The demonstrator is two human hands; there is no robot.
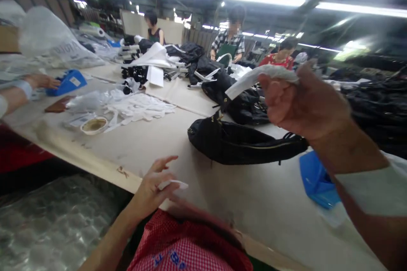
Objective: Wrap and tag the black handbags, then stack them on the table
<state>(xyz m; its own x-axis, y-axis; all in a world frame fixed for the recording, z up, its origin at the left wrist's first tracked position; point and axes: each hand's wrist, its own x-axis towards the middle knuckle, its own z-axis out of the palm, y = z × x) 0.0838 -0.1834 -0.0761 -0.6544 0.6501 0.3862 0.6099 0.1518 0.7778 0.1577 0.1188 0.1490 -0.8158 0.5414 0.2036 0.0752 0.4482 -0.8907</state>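
Observation:
My right hand [302, 101] is raised over the table and closed round a white padded strip [259, 77] that sticks out to the left. My left hand [155, 186] is low at the table's near edge, pinching a small white piece [174, 184] between thumb and fingers. A black bag [241, 142] lies on the beige table [143, 144] between my two hands, just left of my right wrist.
A blue tray [316, 180] lies under my right forearm. White strips [136, 108] and a small bowl [94, 125] lie to the left. Another person's hand [41, 80] rests by a blue box [68, 81]. Black bags pile up beyond; three people work at the far side.

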